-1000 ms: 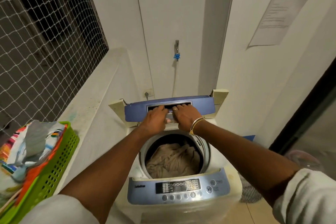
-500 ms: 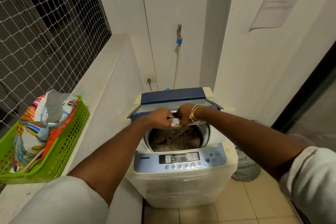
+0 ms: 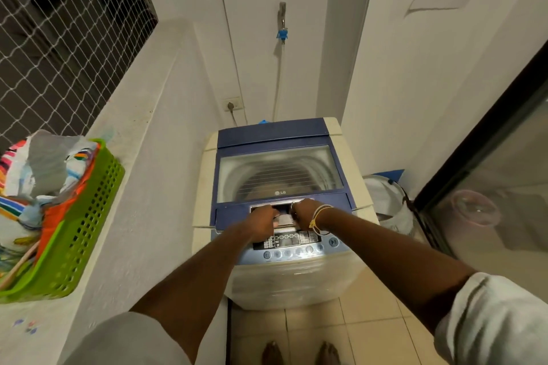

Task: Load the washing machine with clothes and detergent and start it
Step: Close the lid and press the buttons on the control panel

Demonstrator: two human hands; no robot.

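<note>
The washing machine lid (image 3: pixel 278 170) lies flat on the tub: rigid, hinged, probably light. Left hand (image 3: pixel 262 221) and right hand (image 3: pixel 305 212) both grasp its recessed front handle (image 3: pixel 283 210), the proper hold.

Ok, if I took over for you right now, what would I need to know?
Left hand: gripping the lid handle.
Right hand: gripping the same handle.
Washing machine lid: down flat over the tub, with cloth dimly visible through its window.
Green basket: on the ledge to the left, holding a colourful bag.
Done: clothes loaded, lid shut. Whether detergent went in cannot be seen.
Left: let go and probably press the start button on the control panel.
</note>
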